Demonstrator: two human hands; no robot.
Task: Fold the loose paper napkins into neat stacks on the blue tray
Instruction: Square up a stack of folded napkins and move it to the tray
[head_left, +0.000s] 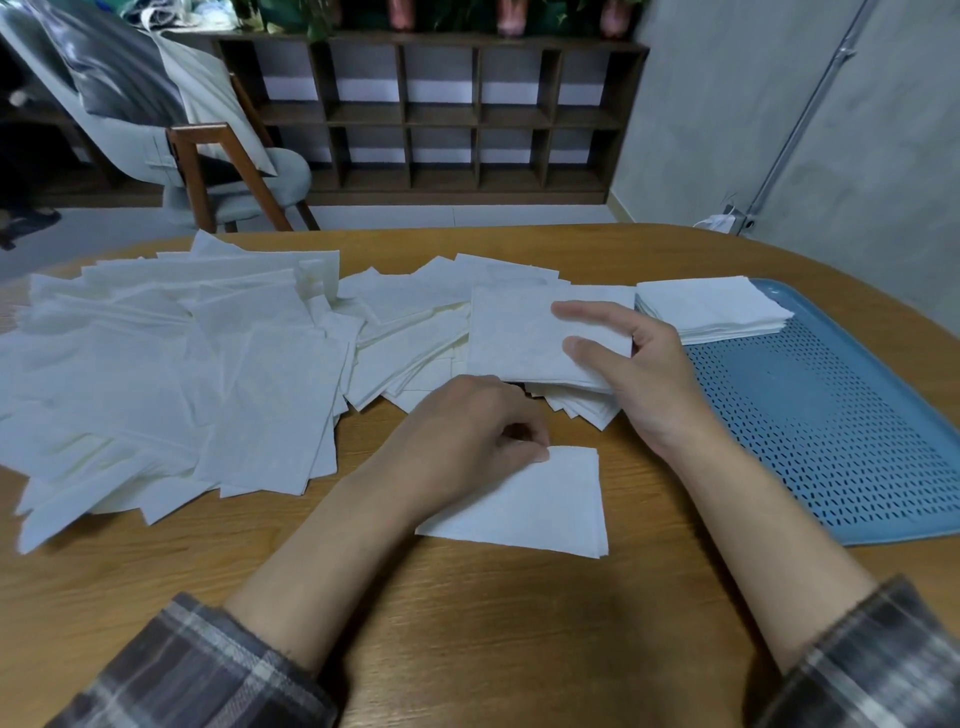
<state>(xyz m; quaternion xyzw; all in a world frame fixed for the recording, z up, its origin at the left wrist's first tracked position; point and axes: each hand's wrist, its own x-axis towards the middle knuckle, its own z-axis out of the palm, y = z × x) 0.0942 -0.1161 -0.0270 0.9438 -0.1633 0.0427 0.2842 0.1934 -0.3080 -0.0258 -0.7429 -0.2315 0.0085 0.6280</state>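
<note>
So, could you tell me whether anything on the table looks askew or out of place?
Only the stack of folded napkins: it sits at the far left corner of the blue tray, seemingly overhanging the rim, its lower layers fanned out rather than flush.

I saw the loose napkins (171, 364) and the held napkin (519, 338) in creamy off-white, the folded napkin (540, 504) and the stack (717, 309) a cleaner white. The tray (831, 441) was blue, patterned with rows of small dark slots. The table (467, 623) showed tan wood grain; the sleeves (197, 670) were grey-brown plaid with pale stripes.
</note>
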